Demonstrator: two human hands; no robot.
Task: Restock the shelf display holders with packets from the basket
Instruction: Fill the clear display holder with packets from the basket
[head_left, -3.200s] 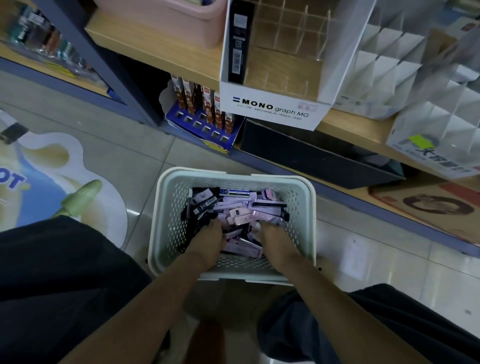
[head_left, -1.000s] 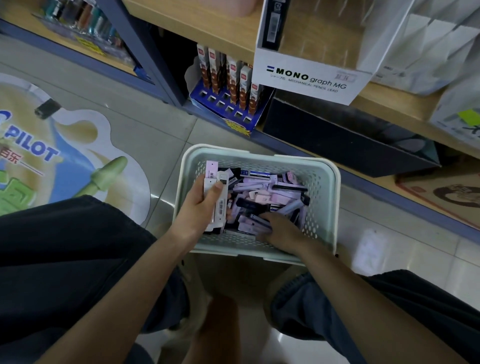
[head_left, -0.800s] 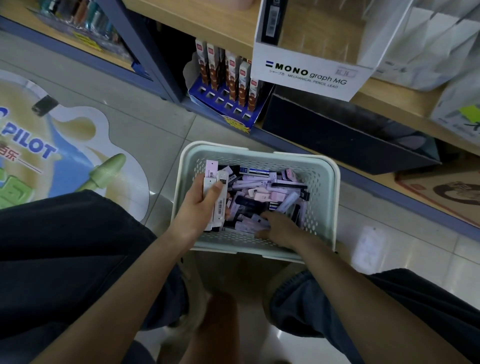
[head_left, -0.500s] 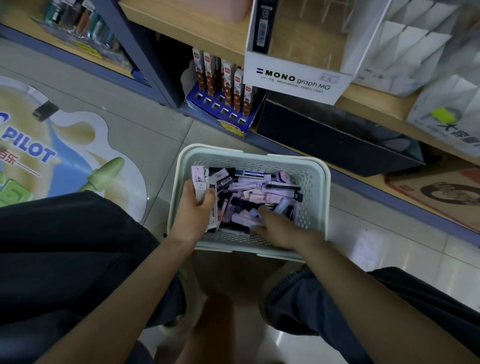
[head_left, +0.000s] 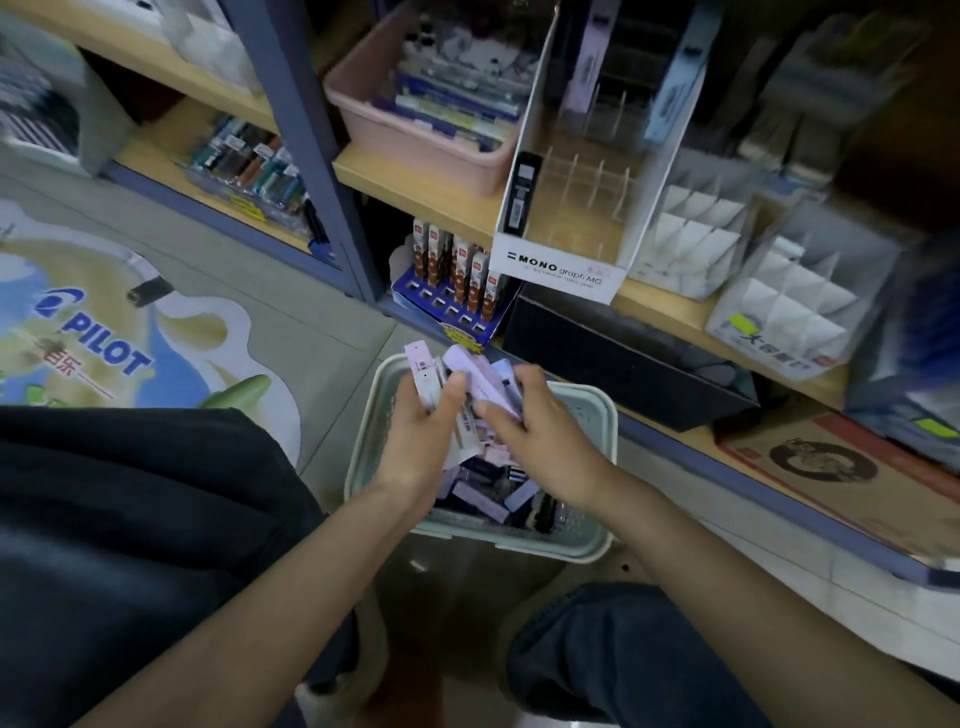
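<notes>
A pale green basket (head_left: 597, 431) on the floor holds several slim packets, purple, pink and black. Above it my left hand (head_left: 421, 436) grips a stack of packets (head_left: 426, 376) that stick up past my fingers. My right hand (head_left: 540, 431) pinches a light purple packet (head_left: 485, 384) against that stack. On the wooden shelf stands the white MONO graph MG display holder (head_left: 558, 262), with clear dividers, one black packet (head_left: 522, 200) in its left slot and its other front slots bare.
White divided holders (head_left: 696, 244) (head_left: 795, 306) sit right of the MONO holder. A pink bin (head_left: 415, 140) of stationery is on its left. A black box (head_left: 623, 358) and a blue eraser display (head_left: 457, 280) occupy the bottom shelf. My knees flank the basket.
Both hands have risen out of the basket. My right hand has picked up a purple packet and brought it to the stack in my left hand. The view has tilted up toward the shelves.
</notes>
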